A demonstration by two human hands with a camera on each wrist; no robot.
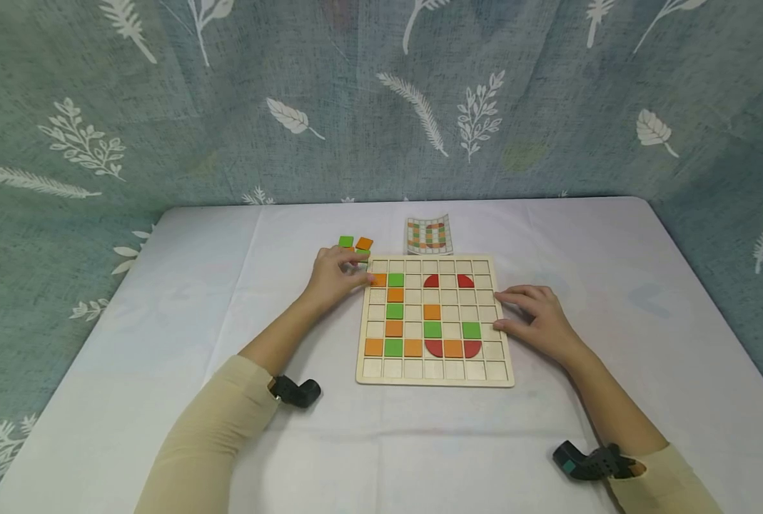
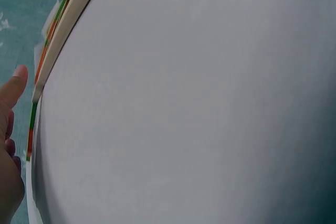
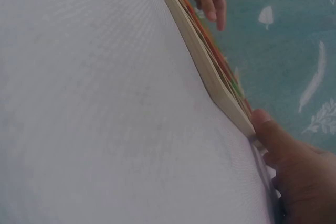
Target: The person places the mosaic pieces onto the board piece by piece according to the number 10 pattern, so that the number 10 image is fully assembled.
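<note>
A pale wooden grid board (image 1: 435, 380) lies on the table, with orange, green and red pieces in some of its cells. My left hand (image 1: 335, 275) is over the board's top left corner, thumb and forefinger apart, and no piece shows between them. Its thumb is close to an orange square tile (image 1: 378, 280); whether they touch I cannot tell. Beside that hand is a small pile of loose green and orange tiles (image 1: 365, 243), partly hidden by the fingers. On the board's right edge rest the thumb and fingertips of my right hand (image 1: 538, 318), also seen in the right wrist view.
Just behind the board is a small printed pattern card (image 1: 428, 235) showing a similar coloured grid. A white cloth (image 1: 304, 457) covers the table. Behind the table's far edge hangs a blue-green leaf-patterned curtain (image 1: 355, 143).
</note>
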